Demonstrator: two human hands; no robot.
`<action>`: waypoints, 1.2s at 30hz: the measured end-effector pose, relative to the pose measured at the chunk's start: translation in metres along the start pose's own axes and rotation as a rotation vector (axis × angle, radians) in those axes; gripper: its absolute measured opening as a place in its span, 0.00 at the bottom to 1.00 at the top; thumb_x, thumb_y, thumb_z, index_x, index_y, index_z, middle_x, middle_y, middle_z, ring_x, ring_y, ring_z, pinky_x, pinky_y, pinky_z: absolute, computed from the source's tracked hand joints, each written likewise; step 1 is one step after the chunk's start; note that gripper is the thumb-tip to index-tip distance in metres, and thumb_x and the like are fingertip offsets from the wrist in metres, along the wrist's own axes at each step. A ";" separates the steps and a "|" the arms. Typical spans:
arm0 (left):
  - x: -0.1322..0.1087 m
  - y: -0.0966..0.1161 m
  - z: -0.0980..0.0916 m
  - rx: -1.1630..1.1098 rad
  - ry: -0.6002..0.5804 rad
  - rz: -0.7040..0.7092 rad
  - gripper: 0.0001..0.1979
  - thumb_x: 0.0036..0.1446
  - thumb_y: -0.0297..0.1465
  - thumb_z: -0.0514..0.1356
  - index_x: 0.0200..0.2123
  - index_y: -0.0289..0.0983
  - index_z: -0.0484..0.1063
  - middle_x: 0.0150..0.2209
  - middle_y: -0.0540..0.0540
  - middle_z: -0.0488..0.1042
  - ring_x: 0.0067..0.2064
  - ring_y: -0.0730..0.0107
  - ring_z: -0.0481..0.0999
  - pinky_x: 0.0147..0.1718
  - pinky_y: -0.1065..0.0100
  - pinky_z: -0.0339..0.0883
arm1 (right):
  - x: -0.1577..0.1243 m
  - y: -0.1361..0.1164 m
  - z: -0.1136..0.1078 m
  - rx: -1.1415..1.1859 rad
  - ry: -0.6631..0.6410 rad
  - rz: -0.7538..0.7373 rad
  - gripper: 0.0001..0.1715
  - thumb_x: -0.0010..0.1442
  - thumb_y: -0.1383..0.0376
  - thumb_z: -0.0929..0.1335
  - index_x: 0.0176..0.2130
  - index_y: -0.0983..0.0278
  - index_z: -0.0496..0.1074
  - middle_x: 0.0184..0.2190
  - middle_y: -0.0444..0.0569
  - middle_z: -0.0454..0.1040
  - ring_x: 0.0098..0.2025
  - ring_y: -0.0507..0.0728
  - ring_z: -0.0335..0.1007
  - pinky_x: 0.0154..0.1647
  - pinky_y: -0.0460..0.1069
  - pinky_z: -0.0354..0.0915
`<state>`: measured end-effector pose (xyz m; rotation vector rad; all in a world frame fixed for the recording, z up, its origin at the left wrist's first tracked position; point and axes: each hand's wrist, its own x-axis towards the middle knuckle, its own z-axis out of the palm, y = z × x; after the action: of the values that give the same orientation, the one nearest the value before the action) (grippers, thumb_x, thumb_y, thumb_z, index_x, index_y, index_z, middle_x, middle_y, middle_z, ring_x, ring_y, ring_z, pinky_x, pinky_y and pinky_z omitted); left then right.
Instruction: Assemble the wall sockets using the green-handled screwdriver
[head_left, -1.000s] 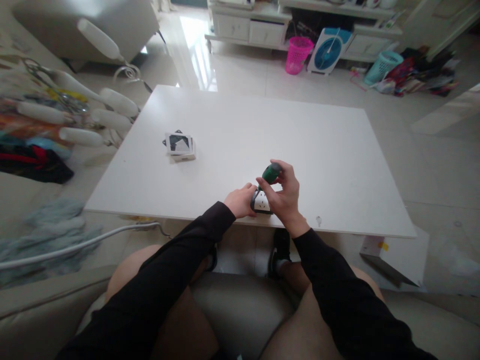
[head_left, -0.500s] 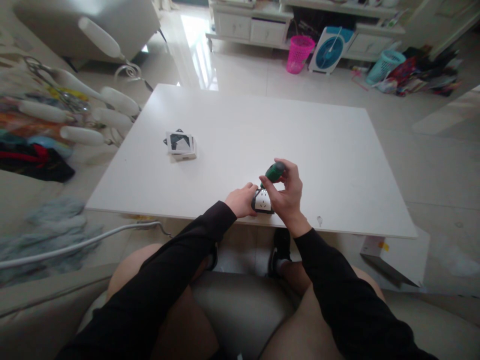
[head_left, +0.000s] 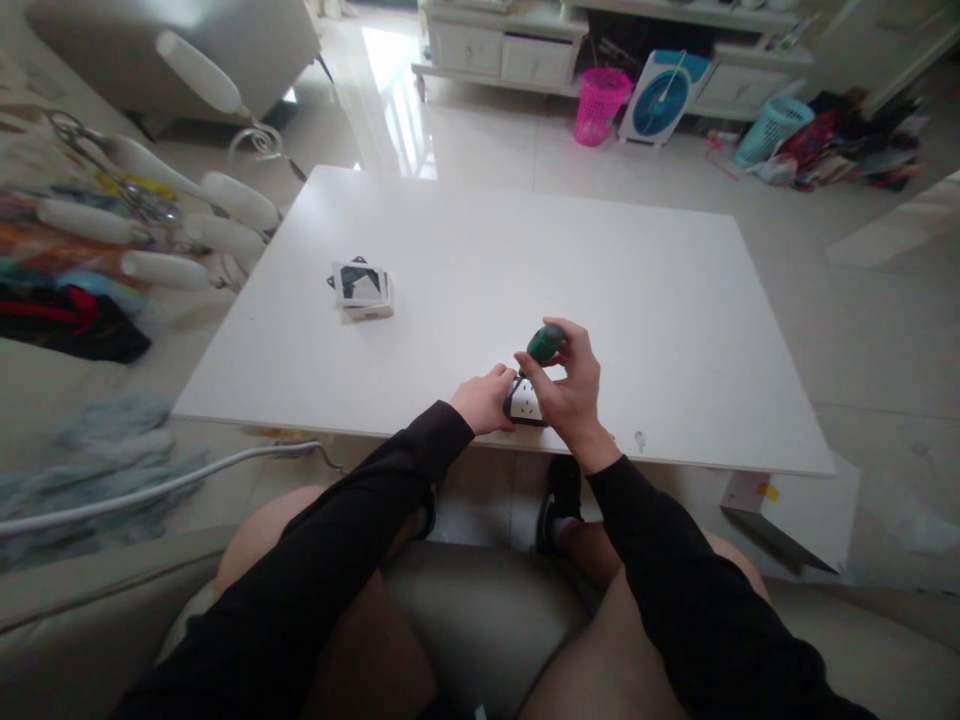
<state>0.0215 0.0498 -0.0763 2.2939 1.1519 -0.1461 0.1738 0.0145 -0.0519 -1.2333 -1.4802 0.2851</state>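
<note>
A white wall socket [head_left: 527, 402] with a dark frame lies face up near the front edge of the white table [head_left: 480, 260]. My left hand [head_left: 486, 400] grips its left side. In my right hand [head_left: 571, 385] is a screwdriver [head_left: 544, 344] with a green handle and dark end, held by the fingertips. It leans, and its shaft points down to the socket's upper left edge; the tip's exact contact is hard to make out. Part of the socket's right side is hidden behind my right hand.
White frames and dark plates [head_left: 363, 288] are stacked on the table's left part. A small clear item [head_left: 640, 439] lies near the front edge on the right. A white lamp [head_left: 232, 205] with several arms stands beyond the left edge. My legs are below the table's front edge.
My right hand and the screwdriver handle have shifted slightly to the left. My left hand stays on the socket, which has kept its place.
</note>
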 end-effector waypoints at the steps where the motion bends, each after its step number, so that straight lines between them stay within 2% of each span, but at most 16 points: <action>1: 0.000 0.000 0.000 -0.001 0.000 0.002 0.45 0.47 0.37 0.78 0.65 0.42 0.62 0.65 0.39 0.70 0.54 0.43 0.82 0.47 0.55 0.77 | 0.000 0.000 0.000 0.010 -0.002 -0.004 0.25 0.64 0.55 0.75 0.57 0.54 0.69 0.50 0.48 0.77 0.41 0.54 0.77 0.34 0.48 0.77; 7: 0.001 -0.002 0.003 -0.008 0.011 0.022 0.41 0.48 0.37 0.77 0.62 0.40 0.65 0.64 0.37 0.71 0.54 0.41 0.82 0.48 0.53 0.77 | -0.001 -0.002 0.002 0.035 0.008 -0.050 0.24 0.64 0.57 0.75 0.57 0.52 0.70 0.48 0.46 0.77 0.41 0.53 0.76 0.33 0.46 0.76; 14: 0.001 -0.002 0.003 -0.008 0.008 0.020 0.41 0.48 0.37 0.77 0.62 0.40 0.66 0.64 0.38 0.71 0.54 0.41 0.82 0.48 0.53 0.77 | -0.001 -0.003 0.001 -0.014 -0.011 -0.022 0.24 0.65 0.53 0.74 0.57 0.54 0.69 0.47 0.48 0.78 0.41 0.56 0.77 0.34 0.49 0.77; 19: 0.001 -0.001 0.003 -0.013 0.007 0.018 0.40 0.48 0.37 0.77 0.61 0.41 0.66 0.63 0.38 0.71 0.53 0.41 0.82 0.48 0.52 0.77 | -0.001 -0.003 0.002 0.005 0.001 -0.046 0.23 0.65 0.55 0.74 0.57 0.54 0.70 0.47 0.47 0.78 0.41 0.55 0.77 0.32 0.48 0.77; 25: 0.002 -0.006 0.001 -0.103 0.014 0.061 0.48 0.43 0.36 0.79 0.64 0.40 0.61 0.61 0.36 0.70 0.55 0.44 0.80 0.51 0.53 0.76 | 0.001 -0.001 0.000 0.011 0.080 -0.028 0.24 0.64 0.56 0.75 0.57 0.54 0.69 0.49 0.48 0.77 0.40 0.54 0.77 0.32 0.48 0.76; 27: 0.002 -0.009 -0.001 -0.141 0.046 0.084 0.40 0.47 0.36 0.77 0.60 0.38 0.64 0.58 0.37 0.71 0.54 0.47 0.79 0.52 0.53 0.76 | 0.002 0.001 -0.002 0.002 0.099 -0.021 0.24 0.65 0.55 0.74 0.57 0.54 0.69 0.50 0.48 0.77 0.41 0.54 0.77 0.32 0.48 0.76; 31: 0.003 -0.012 -0.004 -0.160 0.125 0.143 0.10 0.57 0.26 0.66 0.43 0.38 0.72 0.52 0.39 0.72 0.53 0.53 0.78 0.57 0.54 0.74 | 0.004 0.003 -0.003 -0.017 0.107 -0.015 0.23 0.65 0.55 0.74 0.57 0.54 0.69 0.50 0.47 0.76 0.40 0.54 0.77 0.32 0.47 0.76; 33: 0.004 -0.010 -0.005 -0.174 0.122 0.178 0.05 0.58 0.23 0.63 0.37 0.38 0.73 0.50 0.40 0.72 0.51 0.56 0.78 0.57 0.55 0.73 | 0.004 0.003 -0.003 -0.020 0.106 -0.011 0.23 0.65 0.54 0.74 0.57 0.54 0.69 0.49 0.47 0.76 0.39 0.53 0.76 0.31 0.47 0.76; 36: 0.004 -0.007 -0.004 -0.175 0.123 0.178 0.06 0.62 0.23 0.60 0.35 0.37 0.74 0.48 0.40 0.73 0.48 0.58 0.79 0.56 0.56 0.74 | 0.004 0.002 -0.003 -0.023 0.098 -0.004 0.23 0.66 0.54 0.74 0.56 0.54 0.69 0.48 0.47 0.76 0.39 0.53 0.75 0.32 0.48 0.76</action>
<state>0.0176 0.0585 -0.0772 2.2593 0.9718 0.1589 0.1779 0.0171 -0.0498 -1.2446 -1.4053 0.2029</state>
